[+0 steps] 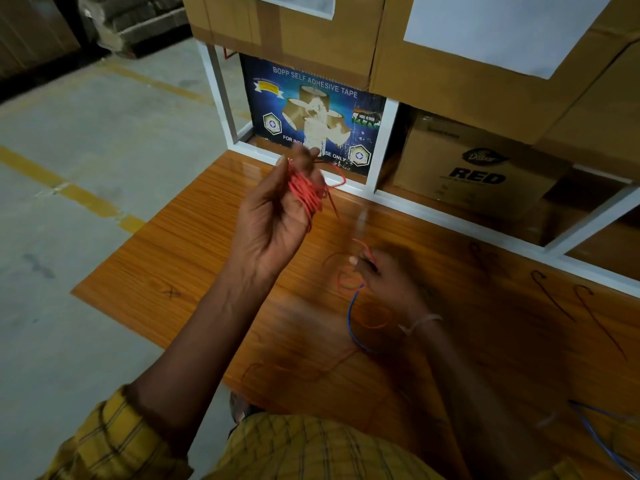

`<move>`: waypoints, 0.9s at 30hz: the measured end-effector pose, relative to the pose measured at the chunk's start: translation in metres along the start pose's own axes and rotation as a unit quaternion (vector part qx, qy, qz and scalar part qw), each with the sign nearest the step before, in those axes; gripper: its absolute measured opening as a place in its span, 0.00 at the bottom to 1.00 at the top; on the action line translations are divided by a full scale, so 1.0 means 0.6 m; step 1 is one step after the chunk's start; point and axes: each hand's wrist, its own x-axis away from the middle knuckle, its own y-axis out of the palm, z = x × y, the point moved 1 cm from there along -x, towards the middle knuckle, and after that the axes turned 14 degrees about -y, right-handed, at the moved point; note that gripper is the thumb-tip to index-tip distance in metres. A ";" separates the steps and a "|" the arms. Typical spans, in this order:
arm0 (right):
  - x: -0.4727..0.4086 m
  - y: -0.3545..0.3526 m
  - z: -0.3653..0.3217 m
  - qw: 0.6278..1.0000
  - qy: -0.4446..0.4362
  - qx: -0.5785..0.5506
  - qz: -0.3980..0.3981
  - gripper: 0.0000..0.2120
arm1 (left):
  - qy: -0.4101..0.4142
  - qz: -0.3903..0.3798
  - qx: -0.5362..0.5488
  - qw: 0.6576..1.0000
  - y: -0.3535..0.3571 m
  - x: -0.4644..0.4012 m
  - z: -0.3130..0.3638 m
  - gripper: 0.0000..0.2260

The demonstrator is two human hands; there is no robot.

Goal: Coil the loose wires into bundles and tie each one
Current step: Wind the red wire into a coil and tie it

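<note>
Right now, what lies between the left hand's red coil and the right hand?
In the head view, a slack red wire trails from the coil in the left hand over bare wooden table toward the blurred right hand.

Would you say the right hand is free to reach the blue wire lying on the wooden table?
Probably yes, but not freely: the blue wire lies right below the right hand, nothing between them. That hand already pinches the red wire, which it would have to drop first.

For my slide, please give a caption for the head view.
Left hand holds a red wire coil while right hand feeds loose wire.
</note>
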 end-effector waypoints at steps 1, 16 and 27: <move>0.000 0.005 -0.010 0.999 -0.028 0.031 -0.010 0.07 | 0.007 -0.002 0.021 1.000 0.004 -0.003 -0.002 0.15; -0.002 -0.061 -0.103 0.987 -0.106 -0.108 -0.062 0.04 | 0.072 0.137 -0.856 0.494 -0.131 -0.009 -0.049 0.35; -0.028 -0.077 -0.056 0.996 -0.087 0.018 0.009 0.05 | 0.035 0.119 -0.778 0.615 -0.123 0.013 -0.042 0.10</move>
